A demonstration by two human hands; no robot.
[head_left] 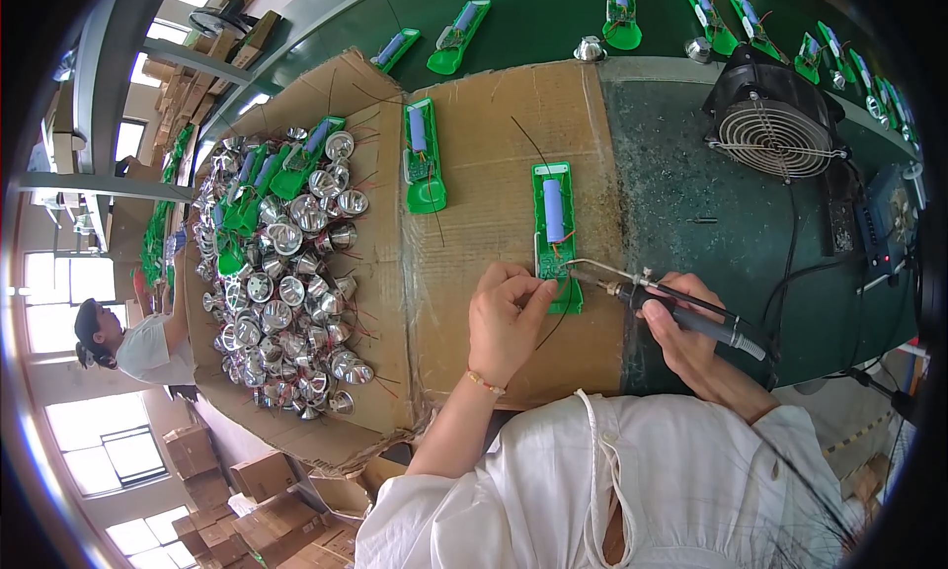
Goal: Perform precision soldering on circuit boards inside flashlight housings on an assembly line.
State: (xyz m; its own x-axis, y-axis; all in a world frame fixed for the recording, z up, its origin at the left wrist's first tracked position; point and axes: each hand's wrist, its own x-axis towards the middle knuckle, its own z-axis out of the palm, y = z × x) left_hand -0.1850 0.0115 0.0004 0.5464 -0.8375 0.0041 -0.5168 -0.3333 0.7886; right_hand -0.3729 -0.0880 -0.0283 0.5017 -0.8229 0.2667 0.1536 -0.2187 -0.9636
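A green plastic housing lies on the cardboard sheet before me, holding a purple cylindrical battery, a small circuit board and thin wires. My left hand is closed in a pinch at the board's lower left side; what its fingertips hold is too small to make out. My right hand grips a soldering iron with a dark handle. A thin metal guide tube runs along the iron, its curved end over the board. The iron's tip is close to the board, near my left fingertips.
To the left, a cardboard box holds many silver reflector cups with wires. Another green housing lies between. A black fan and a blue soldering station stand right. More housings line the back. A person sits far left.
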